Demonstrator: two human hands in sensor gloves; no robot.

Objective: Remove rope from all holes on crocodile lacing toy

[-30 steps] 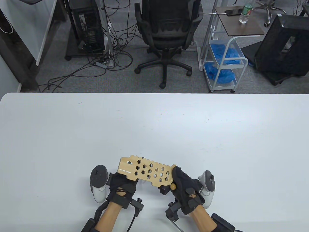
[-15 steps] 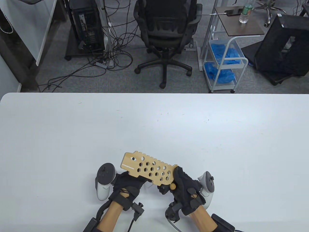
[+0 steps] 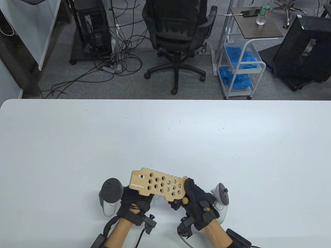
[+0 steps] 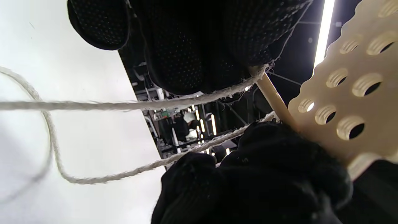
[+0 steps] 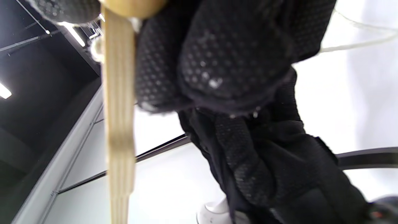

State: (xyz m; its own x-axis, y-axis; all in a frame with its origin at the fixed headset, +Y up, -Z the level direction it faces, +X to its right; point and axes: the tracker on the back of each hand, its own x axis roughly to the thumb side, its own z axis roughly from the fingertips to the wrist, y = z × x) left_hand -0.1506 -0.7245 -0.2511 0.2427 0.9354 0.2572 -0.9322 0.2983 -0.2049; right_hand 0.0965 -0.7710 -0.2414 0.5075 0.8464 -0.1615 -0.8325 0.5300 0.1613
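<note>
The wooden crocodile lacing toy (image 3: 157, 184) is held tilted above the table near its front edge. My left hand (image 3: 137, 198) is under the head end. In the left wrist view its fingers (image 4: 199, 62) pinch the white rope (image 4: 124, 105) where it joins a wooden needle (image 4: 273, 96), beside the board (image 4: 351, 102). My right hand (image 3: 197, 200) grips the tail end, with a wooden bead (image 3: 185, 199) beside it. The right wrist view shows the board edge-on (image 5: 119, 124) against my fingers (image 5: 236, 53). The holes seen from above have no rope in them.
The white table (image 3: 165, 134) stretches far beyond the hands. Loose rope loops (image 4: 62, 174) hang under the toy over the tabletop. An office chair (image 3: 178, 38) and a cart (image 3: 240, 67) stand on the floor behind the table.
The toy's head end shifted slightly right and tilted more steeply. My left hand moved right under the head. My right hand stayed nearly in place at the tail.
</note>
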